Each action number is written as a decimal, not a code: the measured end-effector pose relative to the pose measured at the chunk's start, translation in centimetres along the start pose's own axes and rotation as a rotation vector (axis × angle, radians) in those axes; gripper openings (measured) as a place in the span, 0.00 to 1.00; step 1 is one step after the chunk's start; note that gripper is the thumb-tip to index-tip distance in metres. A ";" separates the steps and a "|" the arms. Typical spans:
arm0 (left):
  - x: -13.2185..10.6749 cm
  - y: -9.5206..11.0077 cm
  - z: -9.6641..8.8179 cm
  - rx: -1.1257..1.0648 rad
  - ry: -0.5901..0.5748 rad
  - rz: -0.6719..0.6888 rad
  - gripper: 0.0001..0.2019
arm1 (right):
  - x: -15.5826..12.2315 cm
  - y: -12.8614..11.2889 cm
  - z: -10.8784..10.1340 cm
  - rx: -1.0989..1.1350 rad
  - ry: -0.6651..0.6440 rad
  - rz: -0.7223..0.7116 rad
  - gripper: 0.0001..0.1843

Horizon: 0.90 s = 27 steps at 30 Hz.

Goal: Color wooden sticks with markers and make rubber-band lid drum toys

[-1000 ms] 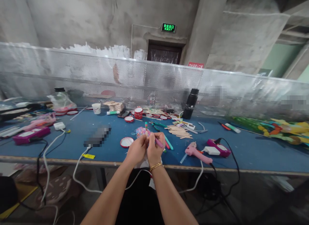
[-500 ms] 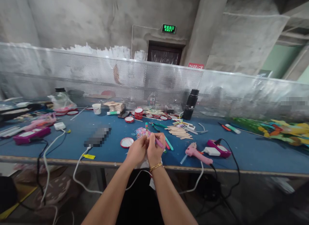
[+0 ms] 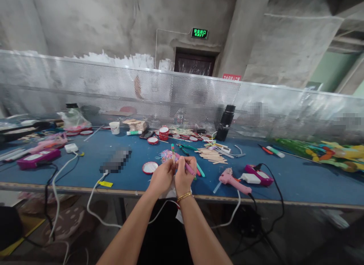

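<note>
Stick (image 3: 172,148) juts upward, pinched in your left hand (image 3: 162,177) — your right hand (image 3: 184,173), curled, grips a pen (image 3: 190,168) — the sign (image 3: 199,33) reads "EXIT".

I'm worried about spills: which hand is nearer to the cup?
Left. The left hand is on the near side of the cup, to its right; the right hand is further right, beside the left.

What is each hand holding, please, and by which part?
The left hand pinches a stick below its banded top; the right hand grips a purple pen toward its front end.
</note>
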<state>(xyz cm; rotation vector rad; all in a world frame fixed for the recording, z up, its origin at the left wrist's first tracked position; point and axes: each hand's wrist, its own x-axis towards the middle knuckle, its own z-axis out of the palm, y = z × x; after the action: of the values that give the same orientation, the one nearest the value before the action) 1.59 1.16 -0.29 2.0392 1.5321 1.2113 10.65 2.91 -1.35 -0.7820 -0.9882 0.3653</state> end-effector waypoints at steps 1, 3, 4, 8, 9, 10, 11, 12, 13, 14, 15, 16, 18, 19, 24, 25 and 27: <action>0.0 0.0 0.0 0.004 0.001 -0.001 0.11 | 0.0 0.0 0.0 0.002 -0.003 -0.001 0.13; 0.0 0.1 0.0 0.008 0.001 -0.001 0.11 | 0.0 -0.1 -0.1 0.004 -0.014 -0.009 0.13; 0.0 0.1 0.0 0.009 -0.001 -0.001 0.11 | 0.0 -0.2 -0.1 0.002 -0.020 -0.014 0.13; 0.0 0.3 -0.1 0.013 -0.009 -0.006 0.09 | 0.0 -0.4 -0.1 -0.010 -0.025 -0.024 0.13; 0.0 0.3 -0.1 0.016 -0.009 -0.009 0.09 | 0.0 -0.4 -0.1 -0.014 -0.021 -0.022 0.13; 0.0 0.3 -0.1 0.021 -0.008 -0.013 0.10 | 0.1 -0.3 -0.1 -0.017 -0.015 -0.018 0.13; 0.0 0.3 -0.1 0.025 -0.008 -0.016 0.10 | 0.1 -0.2 -0.1 -0.019 -0.007 -0.013 0.13; 0.0 0.3 -0.1 0.029 -0.008 -0.017 0.11 | 0.1 -0.2 -0.1 -0.020 0.001 -0.008 0.13; 0.0 0.3 -0.1 0.032 -0.007 -0.018 0.11 | 0.1 -0.1 -0.1 -0.019 0.008 -0.003 0.13; 0.0 0.3 -0.1 0.034 -0.007 -0.017 0.11 | 0.0 -0.1 -0.1 -0.018 0.010 -0.001 0.13; -0.1 0.3 -0.1 0.034 -0.008 -0.017 0.10 | 0.0 -0.1 -0.2 -0.018 0.009 -0.001 0.13; -0.1 0.3 -0.1 0.034 -0.008 -0.017 0.10 | 0.0 -0.1 -0.2 -0.019 0.004 -0.002 0.13; -0.1 0.3 -0.1 0.033 -0.010 -0.019 0.09 | -0.1 -0.2 -0.2 -0.024 -0.010 -0.005 0.13; -0.1 0.3 -0.1 0.033 -0.010 -0.021 0.09 | -0.1 -0.2 -0.3 -0.026 -0.014 -0.005 0.13; -0.1 0.4 -0.1 0.043 -0.005 -0.033 0.10 | -0.1 0.0 -0.2 -0.022 0.002 0.004 0.13; -0.1 0.4 -0.1 0.046 -0.005 -0.036 0.10 | -0.1 0.0 -0.2 -0.019 0.004 0.006 0.13; 0.0 0.4 -0.1 0.049 -0.006 -0.041 0.10 | -0.1 0.1 -0.1 -0.013 0.001 0.006 0.13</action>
<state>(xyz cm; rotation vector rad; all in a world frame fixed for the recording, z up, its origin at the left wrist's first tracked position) 1.74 0.94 0.04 2.0293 1.6085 1.1628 10.73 2.89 -1.52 -0.7965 -0.9879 0.3637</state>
